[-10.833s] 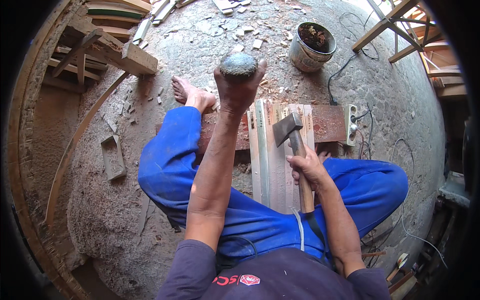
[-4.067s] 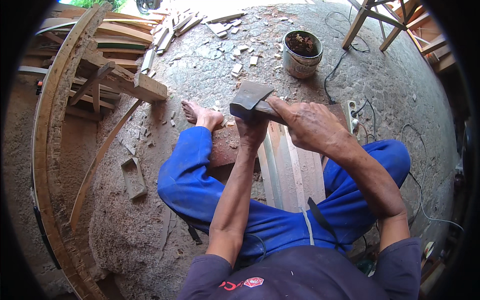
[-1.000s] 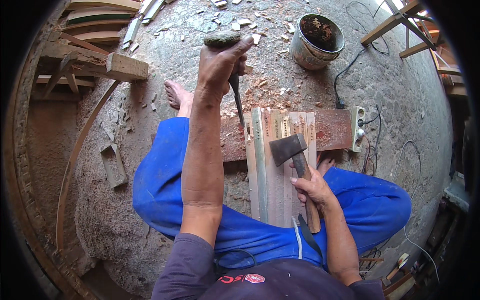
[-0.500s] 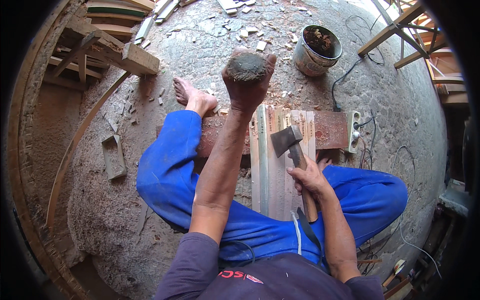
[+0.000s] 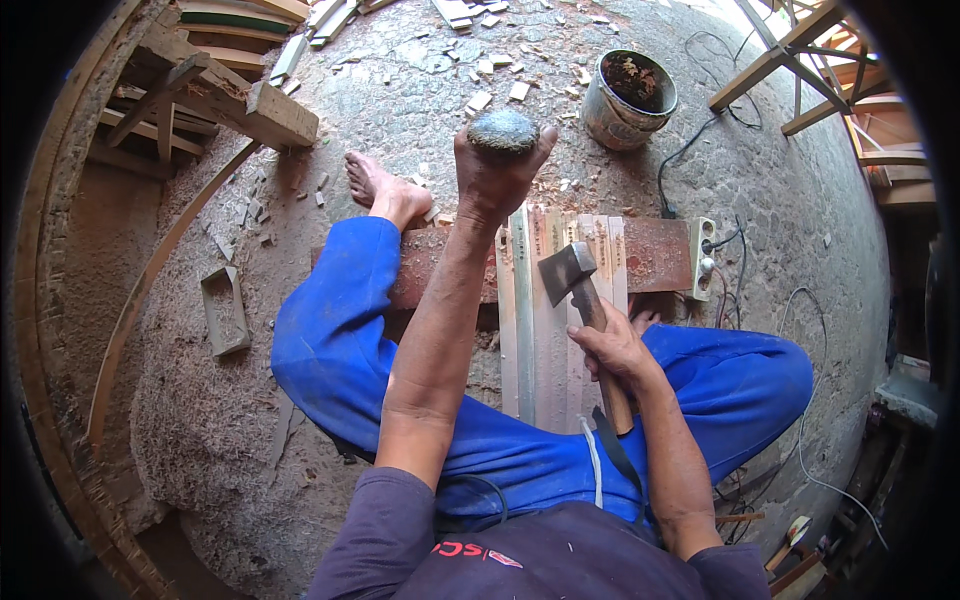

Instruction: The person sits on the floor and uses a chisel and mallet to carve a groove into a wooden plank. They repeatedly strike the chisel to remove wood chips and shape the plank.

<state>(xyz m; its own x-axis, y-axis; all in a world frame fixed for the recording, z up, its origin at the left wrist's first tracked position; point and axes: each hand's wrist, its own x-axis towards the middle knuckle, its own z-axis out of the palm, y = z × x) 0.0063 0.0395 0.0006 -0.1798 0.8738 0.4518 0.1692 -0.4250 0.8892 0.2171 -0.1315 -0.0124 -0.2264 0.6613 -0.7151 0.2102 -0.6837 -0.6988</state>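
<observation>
My left hand (image 5: pixel 495 180) is stretched out ahead, closed around a rounded grey lump (image 5: pixel 503 130) with a rough oval face turned upward. Whether it is stone or wood I cannot make out. In my right hand (image 5: pixel 615 350) is a hatchet (image 5: pixel 605 325), gripped partway along its wooden handle. Its dark metal head points away from me, the blade edge to the left. Beneath the hatchet several long, narrow wooden strips (image 5: pixel 548 330) lie side by side, running from my lap across a reddish low bench (image 5: pixel 655 255).
A bucket (image 5: pixel 625 115) with shavings inside stands ahead right. A white power strip (image 5: pixel 704 260) with cables sits at the bench's right end. Wood offcuts (image 5: pixel 518 92) litter the floor ahead. At left are a timber frame (image 5: pixel 280 115) and a small rectangular wooden frame (image 5: pixel 226 312).
The lump in my left hand has tilted, and its face now catches the light and looks brighter. My right hand and the hatchet stay almost where they were.
</observation>
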